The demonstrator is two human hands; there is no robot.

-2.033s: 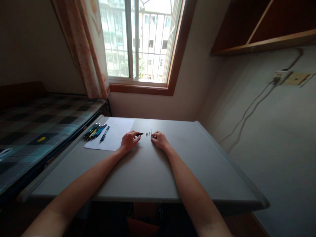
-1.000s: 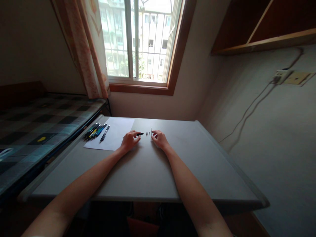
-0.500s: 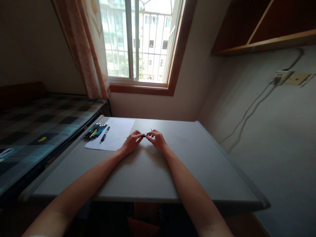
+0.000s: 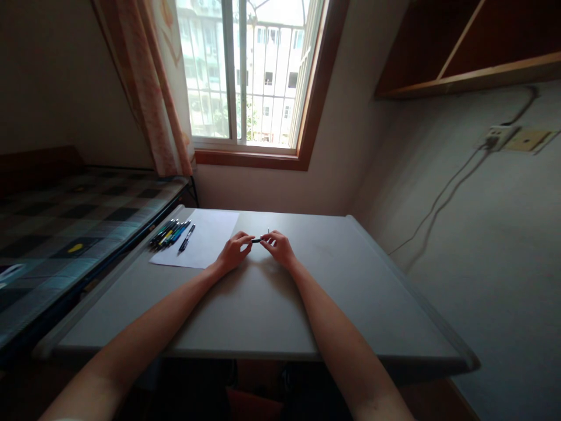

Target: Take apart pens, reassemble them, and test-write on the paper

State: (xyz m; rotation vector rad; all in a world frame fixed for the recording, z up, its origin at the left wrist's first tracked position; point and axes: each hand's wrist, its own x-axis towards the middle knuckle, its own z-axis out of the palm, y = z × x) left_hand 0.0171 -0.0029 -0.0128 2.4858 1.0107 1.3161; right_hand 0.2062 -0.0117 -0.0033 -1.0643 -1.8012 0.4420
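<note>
One black pen part (image 4: 256,240) sits between two hands. The left hand (image 4: 234,248) pinches one end, and the right hand (image 4: 279,247) pinches the other. Left of the grip, one sheet of paper (image 4: 217,228) has one pen (image 4: 187,238) alone beside one pile of pens (image 4: 168,235), too crowded to count.

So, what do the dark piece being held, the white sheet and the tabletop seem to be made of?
Dark piece: possibly plastic, judging by its solid dark colour; too small to tell the finish.
White sheet: most likely paper, matte, since it looks thin and lies flat.
Tabletop: perhaps laminate, smooth and grey, with no visible grain.
</note>
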